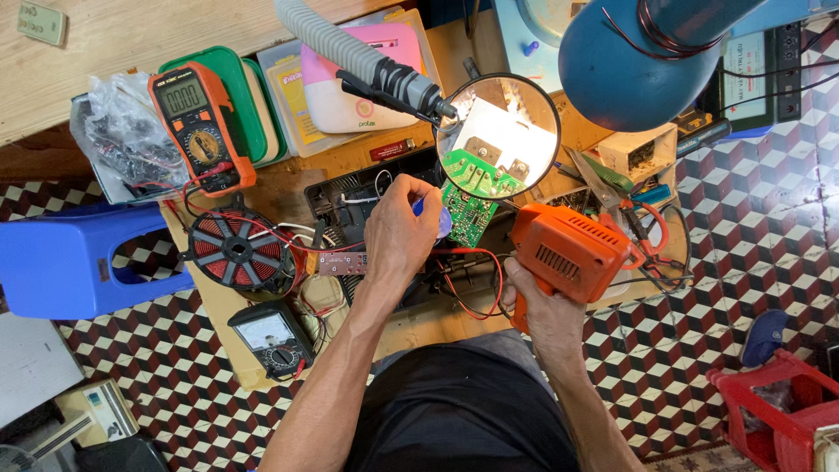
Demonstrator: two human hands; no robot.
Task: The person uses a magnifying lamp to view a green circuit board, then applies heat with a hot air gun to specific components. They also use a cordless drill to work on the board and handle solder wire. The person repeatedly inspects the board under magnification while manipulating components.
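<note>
Hands working mid-repair: right hand point(546, 306) gripping orange soldering gun point(568, 253), left hand point(402, 232) pinching something small (unclear what) beside green circuit board point(468, 214).

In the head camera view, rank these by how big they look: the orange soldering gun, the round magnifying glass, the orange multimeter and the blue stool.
1. blue stool, partly cut off by the frame edge
2. Too close to rank: magnifying glass and orange soldering gun in the right hand
3. orange multimeter

Cube-pattern tiled floor point(725, 218) in red, black and white. Blue plastic stool point(61, 262) left, red plastic stool point(778, 402) right. Blue lamp shade point(629, 52) overhead.
</note>
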